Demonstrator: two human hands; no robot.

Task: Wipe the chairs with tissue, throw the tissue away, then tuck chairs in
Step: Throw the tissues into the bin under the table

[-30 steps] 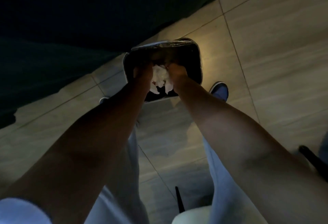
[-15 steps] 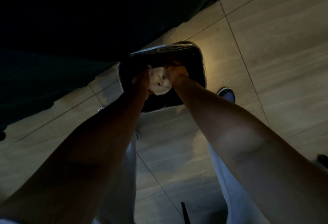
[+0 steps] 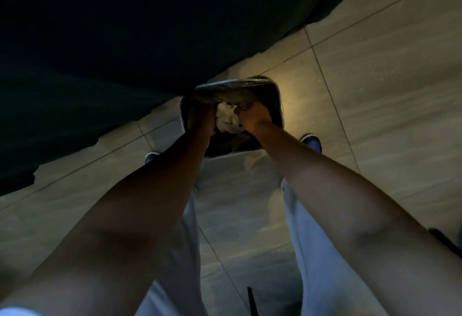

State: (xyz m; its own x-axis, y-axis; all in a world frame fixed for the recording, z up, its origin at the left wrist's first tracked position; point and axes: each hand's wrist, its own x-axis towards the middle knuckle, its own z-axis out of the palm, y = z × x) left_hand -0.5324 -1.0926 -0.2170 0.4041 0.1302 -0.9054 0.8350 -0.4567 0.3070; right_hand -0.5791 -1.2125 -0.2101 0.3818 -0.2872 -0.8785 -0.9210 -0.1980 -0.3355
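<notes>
A crumpled white tissue (image 3: 226, 119) sits between my two hands, right over the mouth of a small bin (image 3: 275, 98) lined with a dark plastic bag. My left hand (image 3: 200, 118) presses it from the left with its fingers closed. On the other side my right hand (image 3: 252, 118) is curled shut against it. Both hands hover inside the bin's rim, near its far edge. The light is dim, so the fingertips are hard to make out. No chair seat is in view.
A large dark surface (image 3: 125, 40) hangs over the upper left, right up to the bin. The floor is pale tile. My shoes (image 3: 311, 141) stand on either side of the bin. Thin dark legs show at the bottom (image 3: 252, 300) and right edge (image 3: 447, 243).
The tissue has been squeezed tighter between my hands and moved towards the bin's far edge. My view has tilted slightly, so the bin sits lower in the frame.
</notes>
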